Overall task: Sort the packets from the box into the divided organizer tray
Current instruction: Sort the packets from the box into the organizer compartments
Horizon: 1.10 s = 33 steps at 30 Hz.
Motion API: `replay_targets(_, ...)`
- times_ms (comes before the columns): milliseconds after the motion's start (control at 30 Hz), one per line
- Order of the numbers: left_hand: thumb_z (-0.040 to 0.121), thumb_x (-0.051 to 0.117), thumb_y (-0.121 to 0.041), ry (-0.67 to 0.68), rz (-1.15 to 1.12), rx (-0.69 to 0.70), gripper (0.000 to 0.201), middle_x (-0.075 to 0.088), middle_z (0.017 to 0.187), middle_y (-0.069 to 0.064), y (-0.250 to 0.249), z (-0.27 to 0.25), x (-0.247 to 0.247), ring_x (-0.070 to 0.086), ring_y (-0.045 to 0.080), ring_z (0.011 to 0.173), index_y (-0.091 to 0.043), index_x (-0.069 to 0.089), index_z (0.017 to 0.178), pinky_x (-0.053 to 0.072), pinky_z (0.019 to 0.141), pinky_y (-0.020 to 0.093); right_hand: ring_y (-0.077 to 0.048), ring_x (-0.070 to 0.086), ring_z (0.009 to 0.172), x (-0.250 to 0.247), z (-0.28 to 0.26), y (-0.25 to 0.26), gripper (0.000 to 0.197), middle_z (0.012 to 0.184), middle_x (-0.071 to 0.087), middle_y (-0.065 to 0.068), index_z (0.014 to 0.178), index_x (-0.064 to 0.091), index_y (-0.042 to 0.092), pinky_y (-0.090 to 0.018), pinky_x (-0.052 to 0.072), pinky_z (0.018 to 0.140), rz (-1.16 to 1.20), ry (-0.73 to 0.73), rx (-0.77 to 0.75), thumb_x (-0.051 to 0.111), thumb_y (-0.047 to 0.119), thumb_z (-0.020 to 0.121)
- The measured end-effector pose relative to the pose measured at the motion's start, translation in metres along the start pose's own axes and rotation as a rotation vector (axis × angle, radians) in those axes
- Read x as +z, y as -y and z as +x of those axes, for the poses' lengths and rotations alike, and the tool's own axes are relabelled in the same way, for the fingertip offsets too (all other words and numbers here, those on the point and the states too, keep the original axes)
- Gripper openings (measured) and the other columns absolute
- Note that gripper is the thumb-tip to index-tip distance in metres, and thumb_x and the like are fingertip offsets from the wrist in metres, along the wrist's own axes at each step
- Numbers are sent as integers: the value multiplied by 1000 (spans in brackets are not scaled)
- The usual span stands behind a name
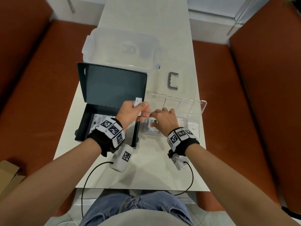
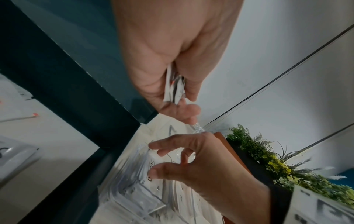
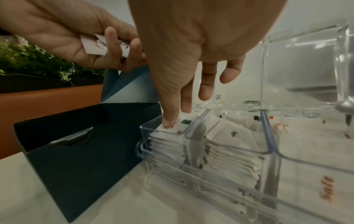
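The dark box (image 1: 104, 110) lies open on the table's left, lid up, with Stevia packets (image 1: 99, 122) still inside. Above its right edge my left hand (image 1: 143, 110) grips several white packets (image 1: 138, 101), also seen fanned in the left wrist view (image 2: 174, 86). The clear organizer tray (image 1: 146, 132) stands just right of the box with its lid raised. My right hand (image 3: 176, 118) reaches into the leftmost compartment. Its thumb and index fingertip press on the top Stevia packet (image 3: 184, 122) of a full stack. The other compartments hold stacks too, one marked Salt (image 3: 325, 189), one Sugar (image 1: 193, 128).
A large clear storage bin (image 1: 122, 48) stands behind the box. A grey U-shaped handle (image 1: 172, 81) lies behind the tray. Orange benches (image 1: 40, 95) flank the narrow table. A cardboard box (image 1: 8, 176) sits at the lower left. Cables run from both wrists.
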<state>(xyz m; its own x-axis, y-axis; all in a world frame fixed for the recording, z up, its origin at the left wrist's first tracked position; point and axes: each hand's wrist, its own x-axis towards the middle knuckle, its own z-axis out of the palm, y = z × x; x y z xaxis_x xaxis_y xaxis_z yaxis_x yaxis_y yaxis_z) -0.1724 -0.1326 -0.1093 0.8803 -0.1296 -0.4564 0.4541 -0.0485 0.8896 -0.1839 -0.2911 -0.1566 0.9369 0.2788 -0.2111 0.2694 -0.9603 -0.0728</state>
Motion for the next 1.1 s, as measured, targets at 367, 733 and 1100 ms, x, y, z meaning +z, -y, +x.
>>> replay_targets(367, 98, 54, -32, -16, -142, -101, 35, 71, 91, 15, -4, 0, 3, 66, 15, 67, 0, 67, 102, 48, 50, 18, -27, 48, 109, 5, -5, 4, 26, 114, 65, 4, 120, 54, 26, -43, 32, 85, -111, 27, 17, 51, 33, 95)
replay_targets(733, 103, 35, -37, 325, -609, -379, 50, 66, 119, 20, -22, -4, -4, 70, 24, 96, 2, 52, 129, 60, 72, 30, -22, 54, 103, -44, -18, -13, 24, 114, 61, 1, 115, 62, 25, -39, 31, 89, 173, -114, 98, 51, 32, 95)
replay_targets(1100, 93, 62, -15, 420, 90, -25, 10, 72, 97, 4, -32, -6, 9, 72, 17, 79, -8, 68, 96, 43, 49, 18, 11, 47, 66, -118, -14, -15, 37, 94, 60, 7, 125, 62, 24, 0, 36, 71, 549, -89, -90, 65, 20, 89)
